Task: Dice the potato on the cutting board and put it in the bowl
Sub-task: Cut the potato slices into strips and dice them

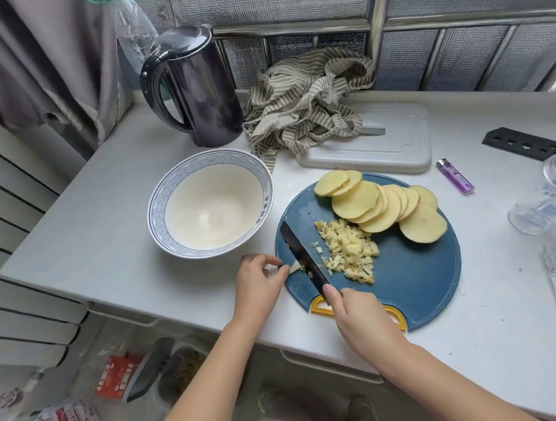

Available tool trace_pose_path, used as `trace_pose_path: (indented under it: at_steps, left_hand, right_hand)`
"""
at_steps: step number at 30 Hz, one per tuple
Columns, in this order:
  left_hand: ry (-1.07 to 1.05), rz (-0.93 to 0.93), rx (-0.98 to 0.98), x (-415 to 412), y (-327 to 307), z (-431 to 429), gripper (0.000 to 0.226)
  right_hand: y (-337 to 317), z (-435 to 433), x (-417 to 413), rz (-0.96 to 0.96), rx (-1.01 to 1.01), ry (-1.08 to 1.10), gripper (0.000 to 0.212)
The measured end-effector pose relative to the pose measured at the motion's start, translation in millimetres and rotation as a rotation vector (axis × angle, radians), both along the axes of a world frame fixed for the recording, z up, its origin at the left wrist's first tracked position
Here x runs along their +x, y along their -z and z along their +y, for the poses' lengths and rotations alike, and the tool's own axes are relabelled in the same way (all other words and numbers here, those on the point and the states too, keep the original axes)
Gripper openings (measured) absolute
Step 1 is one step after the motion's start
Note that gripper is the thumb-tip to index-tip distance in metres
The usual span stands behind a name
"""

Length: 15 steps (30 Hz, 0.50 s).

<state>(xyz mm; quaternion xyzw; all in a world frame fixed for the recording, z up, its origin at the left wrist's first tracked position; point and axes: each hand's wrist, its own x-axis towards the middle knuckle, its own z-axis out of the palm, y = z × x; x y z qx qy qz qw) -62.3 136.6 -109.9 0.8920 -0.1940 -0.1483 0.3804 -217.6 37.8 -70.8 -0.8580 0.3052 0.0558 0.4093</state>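
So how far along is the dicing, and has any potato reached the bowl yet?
Not halfway, I'd say. Done: the potato is sliced, and a pile of dice sits on the cutting board. In hand: the right hand holds the knife against a small piece that the left hand pinches. Left: the fanned slices are uncut, and the bowl holds nothing yet.

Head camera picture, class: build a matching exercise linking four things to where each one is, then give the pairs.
1 bowl
2 potato slices
3 knife
4 potato piece

A gripped by the right hand
B left of the cutting board
C far half of the board
D pinched by the left hand

Pairs: 1-B, 2-C, 3-A, 4-D
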Motion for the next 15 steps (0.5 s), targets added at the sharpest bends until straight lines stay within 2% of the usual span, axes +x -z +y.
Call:
trace_pose_path:
  at_steps: [3, 10, 15]
  left_hand:
    - [-0.039, 0.078, -0.028, 0.6, -0.3, -3.9, 0.009]
    - [-0.042, 0.119, 0.004, 1.5, 2.8, -9.7, 0.010]
    - [-0.035, 0.105, 0.019, 3.1, 3.9, -10.0, 0.013]
  right_hand:
    - [2.3, 2.6, 2.6, -0.015, 0.008, -0.008, 0.051]
    - [5.0, 6.3, 12.1, 0.060, -0.108, -0.049, 0.048]
    - [5.2, 17.1, 17.2, 0.211, -0.283, -0.043, 0.050]
